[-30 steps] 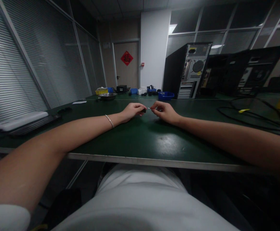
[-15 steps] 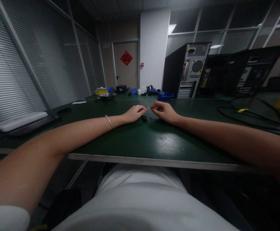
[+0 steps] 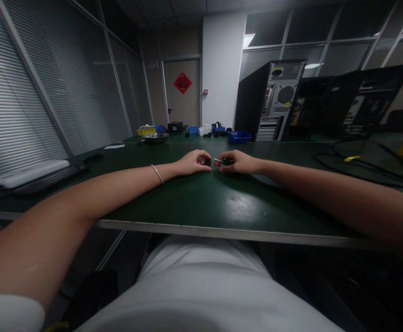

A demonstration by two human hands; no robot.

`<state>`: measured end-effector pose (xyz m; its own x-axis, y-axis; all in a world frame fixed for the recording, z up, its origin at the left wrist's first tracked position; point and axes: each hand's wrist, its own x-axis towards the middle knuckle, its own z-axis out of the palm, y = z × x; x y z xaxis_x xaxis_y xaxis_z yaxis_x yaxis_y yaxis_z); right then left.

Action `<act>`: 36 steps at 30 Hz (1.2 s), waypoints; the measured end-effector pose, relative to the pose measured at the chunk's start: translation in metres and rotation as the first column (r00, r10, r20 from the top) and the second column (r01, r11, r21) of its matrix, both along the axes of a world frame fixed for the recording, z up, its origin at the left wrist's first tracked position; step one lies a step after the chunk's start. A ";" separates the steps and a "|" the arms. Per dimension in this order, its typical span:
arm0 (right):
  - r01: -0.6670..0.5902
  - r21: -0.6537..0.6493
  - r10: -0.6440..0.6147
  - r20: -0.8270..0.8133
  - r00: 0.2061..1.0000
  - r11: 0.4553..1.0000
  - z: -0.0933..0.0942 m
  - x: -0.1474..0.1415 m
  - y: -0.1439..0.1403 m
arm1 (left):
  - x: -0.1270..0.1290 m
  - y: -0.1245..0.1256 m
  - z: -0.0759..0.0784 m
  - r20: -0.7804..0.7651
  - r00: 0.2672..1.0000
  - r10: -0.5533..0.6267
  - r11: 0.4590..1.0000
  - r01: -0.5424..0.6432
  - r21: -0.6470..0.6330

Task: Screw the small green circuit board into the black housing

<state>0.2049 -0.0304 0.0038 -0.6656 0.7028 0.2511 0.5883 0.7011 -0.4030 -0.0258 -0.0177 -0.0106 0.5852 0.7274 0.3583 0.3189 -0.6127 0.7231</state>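
In the head view my right hand (image 3: 238, 162) is closed around a slim tool that looks like a small screwdriver (image 3: 228, 162). Its thin metal shaft points left, toward my other hand. Facing it, my left hand (image 3: 192, 162) is curled with thumb and fingers about a small black part (image 3: 207, 162); the fingers partly cover it, and its exact kind is too small to make out. Tiny pieces (image 3: 216, 168) lie on the green tabletop (image 3: 187, 203) between the hands, too small to name.
Along the far side stand a metal dish (image 3: 155, 138), a yellow bin (image 3: 146, 131), a blue bin (image 3: 239, 137) and several small black items. A computer tower (image 3: 274, 101) rises at the back right. Black cables (image 3: 367, 166) lie right; a white-topped object (image 3: 38, 173) lies left.
The small black part has gone from the table into my left hand, whose fingers now curl about it. My right hand has turned, showing the tool's dark handle.
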 end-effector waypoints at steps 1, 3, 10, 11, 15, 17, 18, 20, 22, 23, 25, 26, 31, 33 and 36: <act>-0.007 0.000 0.007 0.012 1.000 1.000 0.001 0.000 -0.001 | 0.000 0.003 -0.001 0.034 0.999 -0.001 1.000 0.002 -0.026; -0.011 0.013 0.011 0.034 0.999 1.000 0.003 0.000 -0.002 | -0.001 0.008 -0.004 0.093 0.996 -0.004 0.997 0.011 -0.073; 0.021 0.151 -0.026 0.033 0.999 0.988 -0.005 -0.004 -0.002 | -0.001 0.011 -0.008 0.244 0.970 0.008 0.969 0.052 -0.240; 0.040 0.176 -0.044 0.020 0.999 0.984 -0.006 -0.004 -0.002 | -0.001 0.010 -0.008 0.258 0.966 0.012 0.964 0.057 -0.258; 0.094 0.246 -0.090 -0.028 0.996 0.965 -0.010 -0.004 -0.001 | -0.001 0.008 -0.008 0.292 0.956 0.029 0.948 0.067 -0.311; 0.094 0.262 -0.087 -0.039 0.995 0.960 -0.010 -0.004 -0.001 | 0.000 0.009 -0.008 0.299 0.954 0.031 0.944 0.071 -0.323; 0.086 0.264 -0.079 -0.037 0.996 0.961 -0.009 -0.004 -0.001 | 0.000 0.009 -0.008 0.301 0.953 0.031 0.943 0.072 -0.326; 0.054 0.256 -0.051 -0.020 0.999 0.965 -0.008 -0.004 -0.002 | 0.000 0.009 -0.008 0.304 0.952 0.032 0.942 0.073 -0.329; 0.015 0.245 -0.017 0.005 1.000 0.969 -0.007 -0.004 -0.002 | 0.001 0.010 -0.008 0.307 0.951 0.035 0.941 0.071 -0.330; -0.002 0.242 -0.002 0.016 1.000 0.970 -0.007 -0.004 -0.002 | 0.001 0.010 -0.008 0.307 0.951 0.038 0.941 0.070 -0.330; -0.029 0.238 0.023 0.029 0.999 0.971 -0.007 -0.004 -0.003 | 0.002 0.010 -0.008 0.307 0.951 0.040 0.940 0.068 -0.333; -0.040 0.236 0.033 0.033 0.999 0.971 -0.007 -0.004 -0.004 | 0.002 0.010 -0.008 0.306 0.951 0.041 0.940 0.067 -0.334; -0.049 0.220 0.046 0.020 0.999 0.974 -0.008 -0.004 -0.008 | 0.001 0.010 -0.008 0.306 0.951 0.049 0.941 0.059 -0.334; -0.020 0.233 0.020 0.001 1.000 0.972 -0.008 -0.004 -0.007 | 0.001 0.010 -0.008 0.311 0.949 0.057 0.940 0.054 -0.336; 0.055 0.263 -0.051 -0.023 0.998 0.963 -0.009 -0.004 -0.005 | 0.001 0.009 -0.008 0.312 0.948 0.066 0.939 0.047 -0.340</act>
<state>0.2007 -0.0350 -0.0048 -0.6237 0.6445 0.4422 0.6221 0.7518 -0.2184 -0.0250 -0.0082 -0.0189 0.4758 0.8424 0.2530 0.0453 -0.3107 0.9494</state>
